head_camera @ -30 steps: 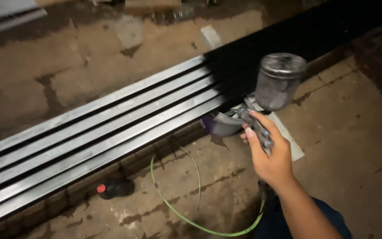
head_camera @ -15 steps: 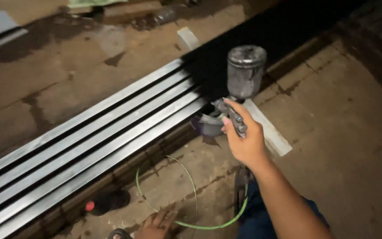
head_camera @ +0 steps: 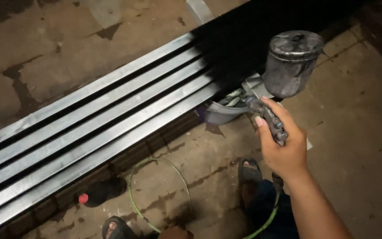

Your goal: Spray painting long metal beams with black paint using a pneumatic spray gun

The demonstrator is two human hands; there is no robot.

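My right hand (head_camera: 283, 146) grips the handle of a paint-spattered spray gun (head_camera: 261, 104) with a round metal cup (head_camera: 292, 62) on top. The gun's nozzle points left toward several long metal bars (head_camera: 98, 128) lying side by side on the floor. The bars are bare grey steel on the left and coated black (head_camera: 248, 44) on the right. The gun hangs just past the near bar, close to where the black coating ends. My left hand is out of view.
A thin green hose (head_camera: 155, 194) loops over the concrete floor below the bars. A dark bottle with a red cap (head_camera: 100, 192) lies beside it. My feet in sandals (head_camera: 248, 172) stand on the floor near the hose.
The view has shifted and drawn closer. The spray gun now sits further right in view, near the edge of the black coating. A hand seen low in the middle half a second ago is gone.
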